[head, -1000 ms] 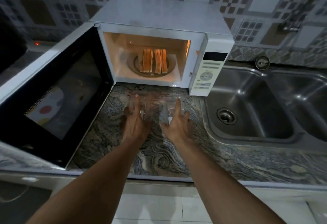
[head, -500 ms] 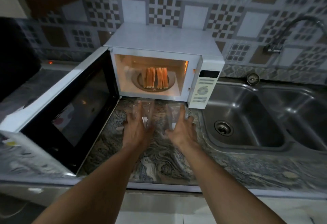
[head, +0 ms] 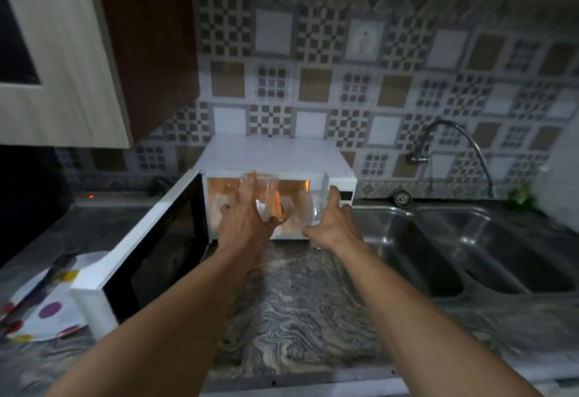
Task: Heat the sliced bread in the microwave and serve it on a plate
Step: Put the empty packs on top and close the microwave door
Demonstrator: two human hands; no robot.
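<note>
Clear cups, one in each grip: my left hand [head: 242, 224] curls round the left cup [head: 261, 191], my right hand [head: 333, 224] round the right cup [head: 315, 212], both held before the open microwave [head: 275, 152]; bread [head: 277, 208] an orange blur inside, spotted plate [head: 47, 312] by the door [head: 150, 259]

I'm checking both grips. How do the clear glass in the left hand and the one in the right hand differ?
The left clear glass, gripped by the left hand, sits higher, before the lit cavity of the white microwave; the right clear glass, gripped by the right hand, sits lower, toward the microwave's right edge. Fingers cover much of the left glass; the right one shows more. Both are see-through and held aloft.
</note>
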